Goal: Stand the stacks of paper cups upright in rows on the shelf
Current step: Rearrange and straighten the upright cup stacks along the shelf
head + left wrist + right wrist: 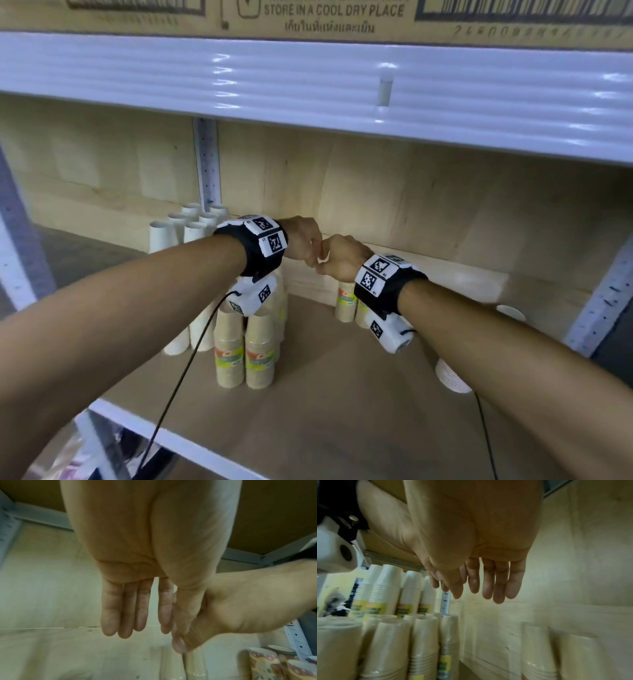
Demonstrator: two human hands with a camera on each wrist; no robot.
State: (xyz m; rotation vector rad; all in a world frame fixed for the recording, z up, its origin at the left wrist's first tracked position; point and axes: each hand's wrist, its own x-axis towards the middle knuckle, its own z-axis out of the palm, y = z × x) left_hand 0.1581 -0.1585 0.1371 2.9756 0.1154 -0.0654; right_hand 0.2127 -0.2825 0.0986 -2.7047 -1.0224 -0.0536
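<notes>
Upright brown paper-cup stacks (229, 349) with yellow labels stand in rows on the wooden shelf (342, 404), under my left wrist. White stacks (191, 222) stand behind them at the back left. Two more brown stacks (346, 301) stand below my right hand. My left hand (301, 240) and right hand (339, 260) meet above the shelf and touch each other. In the wrist views the left hand (137, 608) and the right hand (494, 582) both hang with straight fingers and hold nothing. The brown stacks (426, 642) stand just below and to the left.
A white stack (448, 377) lies on its side at the right, partly hidden by my right forearm. Patterned cups (264, 665) stand at the far right. The white upper shelf edge (308, 85) hangs low overhead, and a metal upright (596, 305) bounds the right side.
</notes>
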